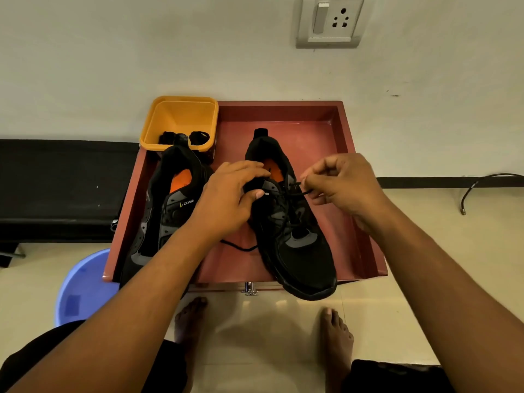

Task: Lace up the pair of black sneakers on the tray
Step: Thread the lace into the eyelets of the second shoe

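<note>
Two black sneakers with orange insoles lie on a red-brown tray (pixel 348 154). The right sneaker (pixel 297 251) has a black lace (pixel 286 211) threaded through most of its eyelets; a loose stretch of lace trails onto the tray at its left side. My left hand (pixel 226 199) grips the tongue and collar of this sneaker. My right hand (pixel 337 185) pinches the lace end near the top eyelets on the sneaker's right side. The left sneaker (pixel 161 211) shows no lace and is partly hidden under my left forearm.
A yellow tub (pixel 181 114) at the tray's back left corner holds a black lace (pixel 184 137). A blue basin (pixel 82 287) stands on the floor at the left. A black bench is further left. My bare feet are below the tray. A wall socket is above.
</note>
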A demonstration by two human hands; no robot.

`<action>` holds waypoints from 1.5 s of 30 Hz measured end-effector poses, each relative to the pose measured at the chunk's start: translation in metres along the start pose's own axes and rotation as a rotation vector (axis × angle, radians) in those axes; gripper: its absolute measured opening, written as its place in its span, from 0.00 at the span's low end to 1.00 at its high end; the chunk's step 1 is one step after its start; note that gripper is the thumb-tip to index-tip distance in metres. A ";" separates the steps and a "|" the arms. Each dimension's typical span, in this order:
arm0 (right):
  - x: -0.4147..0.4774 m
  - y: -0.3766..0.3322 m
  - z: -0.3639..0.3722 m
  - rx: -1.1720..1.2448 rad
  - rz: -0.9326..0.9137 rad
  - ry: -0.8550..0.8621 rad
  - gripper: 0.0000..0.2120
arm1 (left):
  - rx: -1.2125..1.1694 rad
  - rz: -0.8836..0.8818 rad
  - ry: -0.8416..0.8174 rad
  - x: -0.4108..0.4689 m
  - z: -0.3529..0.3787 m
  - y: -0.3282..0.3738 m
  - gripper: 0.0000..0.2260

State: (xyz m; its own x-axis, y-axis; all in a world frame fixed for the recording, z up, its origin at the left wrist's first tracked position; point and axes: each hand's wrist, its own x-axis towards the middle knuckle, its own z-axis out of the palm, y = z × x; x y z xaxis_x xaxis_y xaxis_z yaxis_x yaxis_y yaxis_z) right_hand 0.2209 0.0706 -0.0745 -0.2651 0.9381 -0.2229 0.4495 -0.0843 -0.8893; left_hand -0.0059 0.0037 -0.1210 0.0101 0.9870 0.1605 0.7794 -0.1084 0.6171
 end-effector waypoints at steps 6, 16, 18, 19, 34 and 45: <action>-0.002 0.002 -0.008 0.036 0.046 -0.072 0.06 | -0.012 -0.012 0.024 0.001 0.001 0.002 0.17; 0.000 0.006 -0.013 0.009 0.019 -0.052 0.05 | -0.015 -0.030 0.018 0.000 0.001 0.007 0.17; -0.001 0.006 -0.003 -0.007 -0.033 -0.110 0.05 | -0.004 -0.038 0.014 0.001 0.001 0.008 0.17; -0.001 0.005 -0.002 -0.019 -0.060 -0.088 0.04 | -0.002 -0.041 0.016 0.001 0.001 0.009 0.17; 0.014 0.012 -0.026 -0.103 -0.117 0.147 0.01 | -0.043 -0.079 0.002 0.000 -0.002 0.014 0.17; 0.013 0.009 -0.025 -0.142 -0.204 0.053 0.03 | -0.028 -0.085 -0.020 -0.001 -0.003 0.013 0.17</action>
State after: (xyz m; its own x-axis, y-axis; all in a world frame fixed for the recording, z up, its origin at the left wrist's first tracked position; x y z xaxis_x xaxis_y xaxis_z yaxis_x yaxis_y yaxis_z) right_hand 0.2426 0.0907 -0.0754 -0.3190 0.9475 -0.0202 0.5079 0.1529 -0.8477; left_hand 0.0021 0.0010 -0.1112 -0.0428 0.9949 0.0914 0.7599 -0.0270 0.6495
